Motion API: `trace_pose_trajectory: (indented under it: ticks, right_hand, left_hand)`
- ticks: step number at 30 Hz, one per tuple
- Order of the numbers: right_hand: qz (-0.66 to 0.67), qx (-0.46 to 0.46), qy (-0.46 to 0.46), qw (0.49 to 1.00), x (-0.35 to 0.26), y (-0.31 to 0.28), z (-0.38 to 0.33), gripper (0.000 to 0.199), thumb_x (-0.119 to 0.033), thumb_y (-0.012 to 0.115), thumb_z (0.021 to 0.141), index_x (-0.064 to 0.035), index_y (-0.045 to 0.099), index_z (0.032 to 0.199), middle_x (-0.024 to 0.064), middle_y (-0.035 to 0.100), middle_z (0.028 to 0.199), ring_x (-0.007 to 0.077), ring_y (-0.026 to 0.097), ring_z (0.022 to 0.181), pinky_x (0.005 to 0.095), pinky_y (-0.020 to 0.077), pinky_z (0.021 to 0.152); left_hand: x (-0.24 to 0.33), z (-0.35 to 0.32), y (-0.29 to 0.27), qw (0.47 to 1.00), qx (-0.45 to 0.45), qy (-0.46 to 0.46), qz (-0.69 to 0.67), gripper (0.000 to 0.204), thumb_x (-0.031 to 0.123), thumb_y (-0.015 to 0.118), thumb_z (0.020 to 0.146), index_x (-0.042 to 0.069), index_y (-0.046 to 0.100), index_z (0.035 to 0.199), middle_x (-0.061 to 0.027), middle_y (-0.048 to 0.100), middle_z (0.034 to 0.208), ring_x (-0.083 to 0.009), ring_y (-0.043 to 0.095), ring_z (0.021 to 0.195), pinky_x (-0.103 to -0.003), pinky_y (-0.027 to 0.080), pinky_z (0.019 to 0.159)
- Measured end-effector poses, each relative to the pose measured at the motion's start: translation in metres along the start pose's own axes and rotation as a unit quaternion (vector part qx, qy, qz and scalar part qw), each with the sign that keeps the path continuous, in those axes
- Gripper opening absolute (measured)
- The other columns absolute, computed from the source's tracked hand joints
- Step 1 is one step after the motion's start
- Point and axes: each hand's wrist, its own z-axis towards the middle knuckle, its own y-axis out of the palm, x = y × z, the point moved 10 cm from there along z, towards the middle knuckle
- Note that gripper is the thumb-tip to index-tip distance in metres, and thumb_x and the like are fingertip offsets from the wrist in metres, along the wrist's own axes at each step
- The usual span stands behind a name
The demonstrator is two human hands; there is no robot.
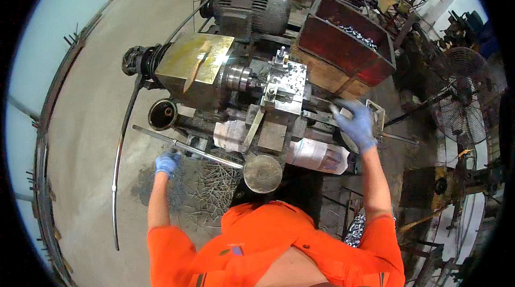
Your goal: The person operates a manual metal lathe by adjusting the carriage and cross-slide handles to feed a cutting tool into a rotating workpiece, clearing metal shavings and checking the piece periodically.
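Note:
My left hand [168, 164], in a blue-grey glove, is just below a long metal lever [206, 154]. Its fingers look curled, and whatever may be in them is hidden. On the right, my gloved right hand [356, 126] is over the end of the machine beside a round handwheel [347, 141], its fingers apart. Between the hands stands a lathe-like machine with a round chuck [239, 78] and a metal tool block [287, 87] strewn with shavings. A round metal disc [263, 173] sits at the lever's near end, close to my body.
A wooden-handled tool [195, 70] lies on the machine's yellowish cover [170, 56]. Behind are a motor [252, 12] and a red bin [343, 45] of small metal parts. Thin rods [214, 184] are piled on the floor; a fan [462, 93] stands right.

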Motion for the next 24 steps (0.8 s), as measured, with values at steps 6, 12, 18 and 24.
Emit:
trace_pose_trajectory:
  ticks: [6,12,18,24]
  right_hand:
    - [-0.040,-0.095,-0.188,0.977,-0.129,0.111,0.072,0.033,-0.040,0.063,0.075,-0.0096,0.069,0.086,0.0119,0.065,0.086,0.0295,0.058,0.089,0.0389,0.0434,0.083]
    - [-0.197,-0.272,-0.169,0.927,-0.153,0.193,0.088,0.057,-0.057,0.047,0.077,-0.0044,0.068,0.082,0.0168,0.065,0.081,0.0328,0.058,0.085,0.0420,0.0398,0.081]
    - [-0.156,-0.293,-0.159,0.930,-0.147,0.202,0.092,0.056,-0.056,0.053,0.074,-0.0032,0.068,0.087,0.0171,0.065,0.087,0.0330,0.057,0.087,0.0434,0.0443,0.079]
    - [-0.179,-0.276,-0.158,0.931,-0.133,0.207,0.088,0.053,-0.053,0.057,0.073,-0.0026,0.067,0.086,0.0176,0.065,0.085,0.0331,0.057,0.091,0.0412,0.0451,0.082]
  left_hand:
    - [-0.092,-0.047,-0.161,0.957,0.210,-0.018,-0.200,0.037,0.034,0.053,0.089,0.005,0.058,0.112,-0.0054,0.061,0.080,-0.0106,0.052,0.063,-0.026,0.045,0.057]
    - [-0.146,-0.121,-0.224,0.919,0.350,-0.156,-0.092,0.042,0.043,0.047,0.089,0.005,0.062,0.097,-0.0160,0.063,0.080,-0.0298,0.061,0.074,-0.039,0.047,0.067]
    - [-0.125,-0.137,-0.169,0.930,0.248,-0.267,-0.038,0.058,0.060,0.040,0.084,0.006,0.060,0.087,-0.0188,0.063,0.082,-0.0374,0.060,0.076,-0.046,0.045,0.066]
    - [-0.033,-0.161,-0.158,0.935,0.257,-0.241,-0.039,0.045,0.051,0.052,0.080,0.006,0.059,0.083,-0.0185,0.062,0.078,-0.0369,0.060,0.074,-0.046,0.045,0.066]
